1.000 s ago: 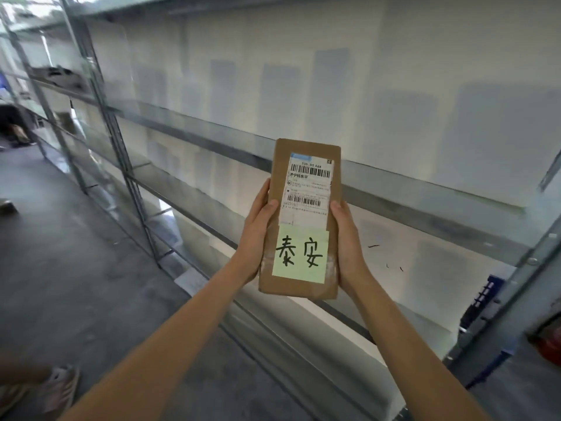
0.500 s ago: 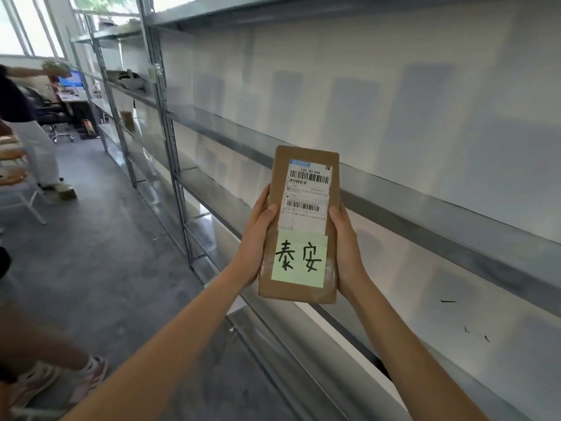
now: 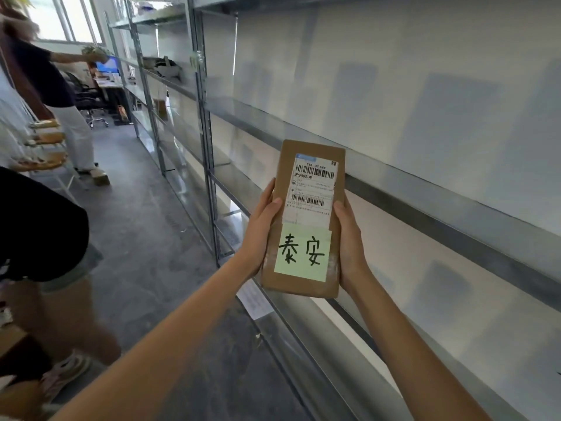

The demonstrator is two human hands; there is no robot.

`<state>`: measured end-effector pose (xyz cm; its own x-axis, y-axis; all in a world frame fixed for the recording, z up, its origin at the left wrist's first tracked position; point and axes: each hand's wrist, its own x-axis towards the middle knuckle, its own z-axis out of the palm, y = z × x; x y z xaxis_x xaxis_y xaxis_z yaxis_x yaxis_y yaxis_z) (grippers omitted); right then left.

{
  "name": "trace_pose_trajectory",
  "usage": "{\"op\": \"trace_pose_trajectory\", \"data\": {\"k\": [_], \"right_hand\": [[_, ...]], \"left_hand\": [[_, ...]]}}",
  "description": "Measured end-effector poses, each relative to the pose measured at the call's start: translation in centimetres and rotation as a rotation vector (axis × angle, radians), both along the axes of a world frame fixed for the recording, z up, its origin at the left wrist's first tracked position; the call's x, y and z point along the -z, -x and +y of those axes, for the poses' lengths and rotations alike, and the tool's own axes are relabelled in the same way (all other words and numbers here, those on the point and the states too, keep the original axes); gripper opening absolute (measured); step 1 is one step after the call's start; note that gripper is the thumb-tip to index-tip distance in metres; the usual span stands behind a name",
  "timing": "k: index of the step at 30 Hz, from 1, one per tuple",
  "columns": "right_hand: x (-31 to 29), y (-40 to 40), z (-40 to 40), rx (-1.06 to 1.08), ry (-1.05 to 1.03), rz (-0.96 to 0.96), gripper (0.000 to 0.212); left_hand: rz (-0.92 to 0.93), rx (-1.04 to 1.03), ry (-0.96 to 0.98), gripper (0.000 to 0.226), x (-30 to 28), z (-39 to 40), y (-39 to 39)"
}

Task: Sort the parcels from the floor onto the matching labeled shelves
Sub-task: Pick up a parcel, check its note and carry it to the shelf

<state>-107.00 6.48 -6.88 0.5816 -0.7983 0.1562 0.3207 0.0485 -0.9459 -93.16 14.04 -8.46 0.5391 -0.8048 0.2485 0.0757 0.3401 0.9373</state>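
Two bystanders (image 3: 60, 95) stand near an office chair (image 3: 91, 101).

The view has swung left along the metal shelves (image 3: 243, 189), so more of the aisle floor (image 3: 145, 226) shows than a second ago. A bystander in white trousers (image 3: 73, 129) has come into sight far down the aisle, and a nearer person's leg (image 3: 60, 305) now fills the left edge.
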Motion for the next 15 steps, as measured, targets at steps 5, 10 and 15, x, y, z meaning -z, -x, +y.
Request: {"op": "trace_pose_trajectory", "data": {"k": [5, 10, 15], "right_hand": [[0.3, -5.6, -2.7, -0.043, 0.026, 0.015, 0.040], [0.5, -11.4, -6.4, -0.063, 0.056, 0.012, 0.050], [0.6, -16.9, -10.5, -0.090, 0.039, 0.015, 0.045]], "left_hand": [[0.031, -0.053, -0.013, 0.059, 0.4, -1.8, -5.0], [-0.005, -0.112, -0.023, 0.051, 0.4, -4.9, -10.3], [-0.014, -0.156, -0.034, 0.052, -0.2, -8.1, -15.1]]}}
